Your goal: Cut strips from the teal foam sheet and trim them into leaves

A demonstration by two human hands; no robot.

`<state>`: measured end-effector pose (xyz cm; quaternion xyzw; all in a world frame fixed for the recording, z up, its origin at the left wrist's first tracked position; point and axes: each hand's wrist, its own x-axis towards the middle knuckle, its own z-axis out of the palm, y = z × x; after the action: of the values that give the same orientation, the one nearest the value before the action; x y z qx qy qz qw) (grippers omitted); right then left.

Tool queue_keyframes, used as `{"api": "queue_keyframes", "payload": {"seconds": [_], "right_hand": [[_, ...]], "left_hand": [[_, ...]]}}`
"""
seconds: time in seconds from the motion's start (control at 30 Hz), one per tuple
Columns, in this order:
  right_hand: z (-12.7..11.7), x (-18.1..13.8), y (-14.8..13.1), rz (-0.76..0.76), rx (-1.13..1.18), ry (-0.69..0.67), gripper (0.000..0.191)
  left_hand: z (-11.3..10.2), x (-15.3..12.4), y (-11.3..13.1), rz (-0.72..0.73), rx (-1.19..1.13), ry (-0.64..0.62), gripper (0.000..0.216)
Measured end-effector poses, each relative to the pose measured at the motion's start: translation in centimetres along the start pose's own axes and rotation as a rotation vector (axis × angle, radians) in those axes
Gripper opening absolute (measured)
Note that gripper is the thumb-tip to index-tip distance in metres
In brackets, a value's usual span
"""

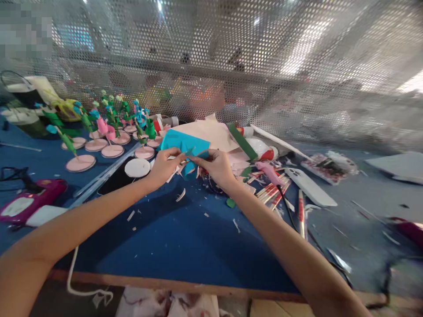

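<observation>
Both my arms reach forward over a blue table top (185,237). My left hand (164,166) and my right hand (214,165) meet at a teal paper sheet (183,141), each pinching a small folded teal piece (191,155) between fingers and thumb. The rest of the teal sheet lies behind my fingers on pale pink paper (211,132). Small white scraps are scattered on the table below my hands.
Several paper figures on round pink bases (99,132) stand at the back left, with a white disc (137,167) near my left hand. A purple glue gun (31,202) lies left. Sticks (271,191), a white phone (310,187) and glue bottles (264,152) lie right. A perforated metal screen (231,66) closes the back.
</observation>
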<state>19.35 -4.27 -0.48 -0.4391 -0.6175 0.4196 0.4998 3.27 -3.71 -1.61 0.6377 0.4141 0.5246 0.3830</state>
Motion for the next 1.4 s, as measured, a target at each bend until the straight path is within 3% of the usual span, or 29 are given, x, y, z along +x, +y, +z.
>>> {"api": "queue_keyframes", "payload": {"seconds": [0.17, 0.33, 0.43, 0.57, 0.73, 0.87, 1.03, 1.13, 1.2, 1.4], "right_hand": [[0.3, 0.1, 0.6, 0.043, 0.118, -0.019, 0.044], [0.5, 0.1, 0.6, -0.024, 0.077, 0.023, 0.040], [0.7, -0.1, 0.5, -0.043, 0.054, -0.004, 0.039], [0.8, -0.3, 0.7, 0.031, 0.112, -0.085, 0.043], [1.1, -0.5, 0.9, 0.106, 0.265, -0.153, 0.044], [1.0, -0.2, 1.1, 0.058, 0.253, -0.045, 0.046], [0.4, 0.1, 1.0, 0.001, 0.130, 0.086, 0.041], [0.1, 0.0, 0.7, -0.040, 0.100, 0.099, 0.037], [0.1, 0.0, 0.6, -0.070, 0.090, 0.088, 0.035], [0.1, 0.2, 0.7, -0.055, 0.118, 0.088, 0.040]], "left_hand": [[-0.4, 0.3, 0.0, -0.005, -0.134, 0.100, 0.032], [0.2, 0.0, 0.6, -0.185, -0.407, -0.015, 0.033], [0.7, -0.2, 0.8, -0.246, -0.466, 0.021, 0.033], [0.6, 0.1, 0.4, -0.244, -0.579, 0.100, 0.033], [0.2, 0.7, -0.4, -0.280, -0.665, 0.056, 0.029], [0.0, 0.6, -0.3, -0.212, -0.623, 0.003, 0.034], [0.1, -0.3, 0.1, -0.028, -0.347, -0.165, 0.069], [0.1, -0.4, 0.1, 0.077, -0.158, -0.207, 0.059], [0.0, -0.3, 0.0, 0.084, -0.124, -0.201, 0.049], [-0.3, 0.1, 0.1, 0.008, -0.106, -0.052, 0.047]]}}
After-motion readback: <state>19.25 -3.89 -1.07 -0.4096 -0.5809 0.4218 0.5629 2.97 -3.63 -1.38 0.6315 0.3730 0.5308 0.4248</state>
